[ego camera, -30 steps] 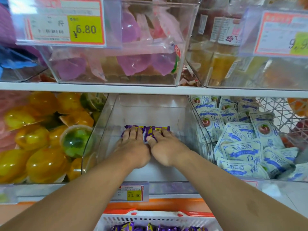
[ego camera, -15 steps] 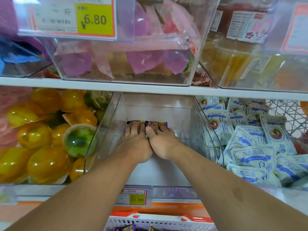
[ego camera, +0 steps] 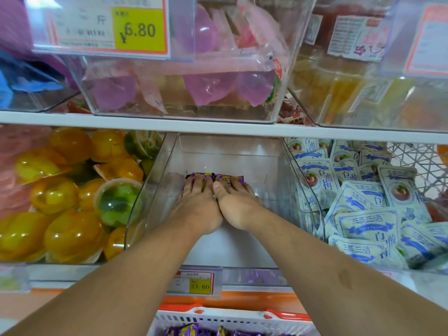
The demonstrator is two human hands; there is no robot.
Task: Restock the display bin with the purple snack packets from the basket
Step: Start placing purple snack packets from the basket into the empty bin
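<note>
purple snack packets (ego camera: 214, 178) lie on the display bin (ego camera: 278, 180) floor toward its back wall, just ahead of both hands' fingertips, row's long axis running l-r across the bin. left hand (ego camera: 196, 204) & right hand (ego camera: 236, 206) side by side, thumbs touching, palms down, fingers straight and flat on the packets; nothing gripped. both equally near. arms reach in over the bin's front edge. more packets wait in the basket (ego camera: 225, 317) below, under the shelf's front edge.

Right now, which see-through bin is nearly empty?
The middle bin on the lower shelf. It holds only a few purple packets under the hands; its neighbours are piled with snacks.
</note>
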